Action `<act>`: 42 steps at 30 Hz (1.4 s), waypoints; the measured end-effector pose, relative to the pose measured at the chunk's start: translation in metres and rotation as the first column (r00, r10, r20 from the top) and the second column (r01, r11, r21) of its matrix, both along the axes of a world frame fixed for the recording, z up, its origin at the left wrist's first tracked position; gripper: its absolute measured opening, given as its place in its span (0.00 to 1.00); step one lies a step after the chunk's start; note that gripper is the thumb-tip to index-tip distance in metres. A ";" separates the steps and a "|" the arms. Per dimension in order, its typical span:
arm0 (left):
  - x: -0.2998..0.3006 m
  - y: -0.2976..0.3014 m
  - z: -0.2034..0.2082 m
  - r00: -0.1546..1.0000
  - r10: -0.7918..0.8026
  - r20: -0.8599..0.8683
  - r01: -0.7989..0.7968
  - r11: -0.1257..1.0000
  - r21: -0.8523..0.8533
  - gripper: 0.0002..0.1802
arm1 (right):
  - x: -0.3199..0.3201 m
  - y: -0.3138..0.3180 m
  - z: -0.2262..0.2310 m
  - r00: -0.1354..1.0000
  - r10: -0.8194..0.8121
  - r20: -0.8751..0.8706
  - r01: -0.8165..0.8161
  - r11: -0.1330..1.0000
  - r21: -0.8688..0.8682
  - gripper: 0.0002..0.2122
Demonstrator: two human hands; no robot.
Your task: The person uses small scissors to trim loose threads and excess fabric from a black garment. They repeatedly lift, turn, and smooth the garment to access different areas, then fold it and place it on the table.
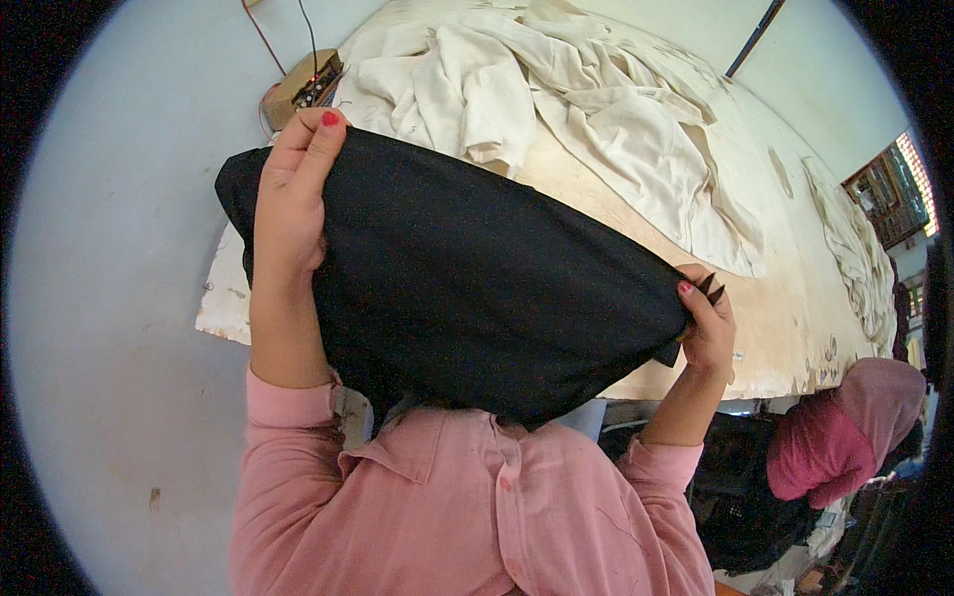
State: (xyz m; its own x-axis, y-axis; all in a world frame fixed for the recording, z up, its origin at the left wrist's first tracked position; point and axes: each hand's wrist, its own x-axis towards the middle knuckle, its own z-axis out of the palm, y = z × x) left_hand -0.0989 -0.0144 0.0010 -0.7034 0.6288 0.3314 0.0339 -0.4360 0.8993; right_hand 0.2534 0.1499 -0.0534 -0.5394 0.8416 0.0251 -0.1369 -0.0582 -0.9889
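Note:
A piece of black cloth is stretched between my two hands in front of my chest, its upper edge sloping down to the right. My left hand is closed on its upper left corner, thumb on top, and part of the cloth hangs out beyond the wrist. At the right end, my right hand pinches the other corner between thumb and fingers. Two dark pointed tips stick out past the right fingers, like the blades of small thread snips; the rest of that tool is mostly hidden in the hand.
Behind the cloth stands a large worn table with crumpled cream fabric on it. A brown box with wires sits at its far left corner, by a pale wall. At right, a person in maroon is close to the table edge.

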 end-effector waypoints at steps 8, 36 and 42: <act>0.037 0.000 -0.024 0.742 -0.557 0.372 0.555 0.823 0.126 0.17 | -0.011 0.017 -0.001 0.785 -0.312 0.535 0.039 0.887 0.460 0.13; 0.079 0.010 -0.029 0.881 -0.472 -0.037 0.445 0.854 -0.270 0.14 | -0.116 -0.056 0.023 0.992 -0.129 -0.004 0.063 0.455 0.888 0.11; 0.078 0.007 -0.027 0.858 -0.503 -0.102 0.453 0.835 -0.312 0.16 | -0.111 -0.051 0.021 0.997 -0.053 0.062 -0.013 0.650 0.760 0.04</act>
